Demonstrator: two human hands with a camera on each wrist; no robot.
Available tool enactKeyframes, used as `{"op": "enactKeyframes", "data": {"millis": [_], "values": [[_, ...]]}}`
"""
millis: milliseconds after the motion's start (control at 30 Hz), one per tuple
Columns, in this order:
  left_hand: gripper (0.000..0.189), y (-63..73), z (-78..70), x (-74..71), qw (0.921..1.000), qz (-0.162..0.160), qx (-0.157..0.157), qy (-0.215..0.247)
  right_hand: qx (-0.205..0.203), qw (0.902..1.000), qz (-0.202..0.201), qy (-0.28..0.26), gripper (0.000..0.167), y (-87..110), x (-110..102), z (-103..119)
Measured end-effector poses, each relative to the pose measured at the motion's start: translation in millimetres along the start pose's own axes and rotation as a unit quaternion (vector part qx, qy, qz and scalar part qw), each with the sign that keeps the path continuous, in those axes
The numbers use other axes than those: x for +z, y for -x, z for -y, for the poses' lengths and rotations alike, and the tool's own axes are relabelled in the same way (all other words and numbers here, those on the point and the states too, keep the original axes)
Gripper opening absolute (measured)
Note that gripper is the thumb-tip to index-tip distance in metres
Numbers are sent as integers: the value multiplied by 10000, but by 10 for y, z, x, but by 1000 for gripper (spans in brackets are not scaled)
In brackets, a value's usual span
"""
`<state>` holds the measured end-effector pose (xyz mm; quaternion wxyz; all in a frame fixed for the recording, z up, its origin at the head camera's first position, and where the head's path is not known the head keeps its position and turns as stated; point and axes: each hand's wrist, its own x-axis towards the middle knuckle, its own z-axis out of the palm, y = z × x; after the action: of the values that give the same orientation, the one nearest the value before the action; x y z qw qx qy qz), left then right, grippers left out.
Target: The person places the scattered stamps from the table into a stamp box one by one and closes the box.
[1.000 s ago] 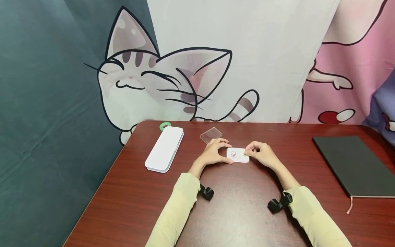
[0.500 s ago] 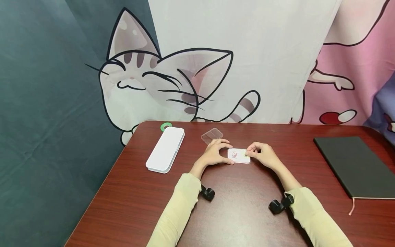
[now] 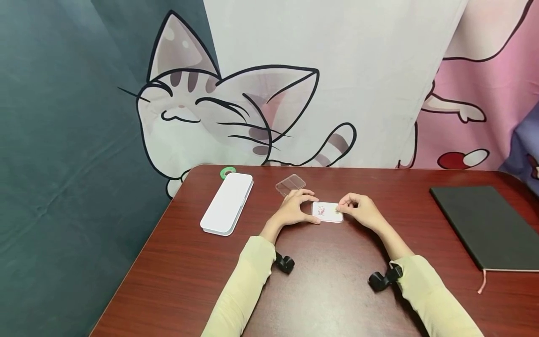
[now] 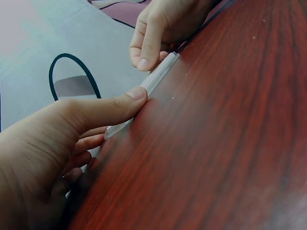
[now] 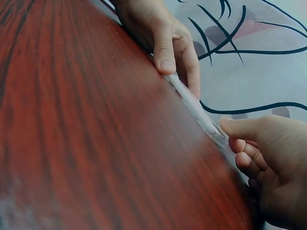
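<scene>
Between the two hands on the table lies a small clear plastic box (image 3: 316, 218) holding a white card (image 3: 330, 216) with a small reddish picture. My left hand (image 3: 291, 209) holds the box at its left end, thumb at the near edge and fingers at the far edge. At the right end, my right hand (image 3: 359, 210) has thumb and forefinger pinched at the card, over a small yellowish print; its other fingers are curled. In the right wrist view the box (image 5: 196, 112) appears edge-on, with the right thumb (image 5: 244, 128) beside its end.
A clear plastic lid (image 3: 290, 181) lies behind the left hand. To the left are a white oblong case (image 3: 227, 203) and a green ring-shaped roll (image 3: 225, 171). A dark notebook (image 3: 484, 224) with a ribbon lies at the right. A printed curtain (image 3: 379, 70) hangs behind the table.
Hands, box and card keep almost the same places. The whole head view has shifted slightly, and the right fingertips make only a tiny movement at the card's right end.
</scene>
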<state>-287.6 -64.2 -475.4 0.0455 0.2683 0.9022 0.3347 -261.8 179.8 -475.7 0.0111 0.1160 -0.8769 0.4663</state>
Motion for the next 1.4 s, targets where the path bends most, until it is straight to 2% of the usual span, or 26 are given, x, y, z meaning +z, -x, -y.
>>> {"op": "enactKeyframes", "data": {"millis": [267, 467, 567, 633, 733, 800, 867, 967, 1033, 1067, 1133, 1200, 1300, 1400], "values": [[64, -3, 7, -15, 10000, 18, 14, -14, 183, 9991, -229, -292, 17, -32, -6, -18], [69, 17, 23, -32, 10000, -63, -4, 27, 247, 9981, -220, -518, 21, -33, -21, 11], [67, 20, 29, -22, 9994, -196, -7, 280, 296, 9970, -283, -654, 23, -34, -59, 25], [60, 18, 29, -11, 9972, -409, 22, 630, 353, 9962, -359, -706, 23, -46, -96, 28], [43, 22, 26, 4, 9857, -1060, 97, 1307, 410, 9950, -489, -772, 24, -101, -128, 51], [32, 24, 35, 14, 9715, -1692, 212, 1647, 422, 9944, -547, -804, 24, -156, -123, 84], [23, 30, 46, 18, 9534, -2351, 317, 1863, 402, 9939, -616, -825, 23, -221, -98, 133], [17, 33, 80, 6, 9308, -3113, 427, 1869, 362, 9934, -692, -843, 21, -329, -29, 221], [19, 37, 110, -22, 9225, -3399, 443, 1774, 323, 9936, -659, -854, 22, -408, 34, 281], [21, 40, 131, -39, 9212, -3475, 409, 1700, 326, 9940, -590, -859, 23, -449, 68, 307], [28, 53, 171, -78, 9250, -3480, 231, 1508, 326, 9952, -419, -820, 27, -530, 135, 351], [37, 75, 211, -109, 9341, -3358, -73, 1208, 415, 9959, -180, -782, 32, -601, 199, 390], [55, 120, 250, -147, 9472, -3060, -623, 731, 641, 9951, 166, -733, 42, -687, 286, 441], [75, 119, 260, -153, 9556, -2706, -1112, 341, 974, 9918, 368, -736, 50, -756, 330, 471]]}}
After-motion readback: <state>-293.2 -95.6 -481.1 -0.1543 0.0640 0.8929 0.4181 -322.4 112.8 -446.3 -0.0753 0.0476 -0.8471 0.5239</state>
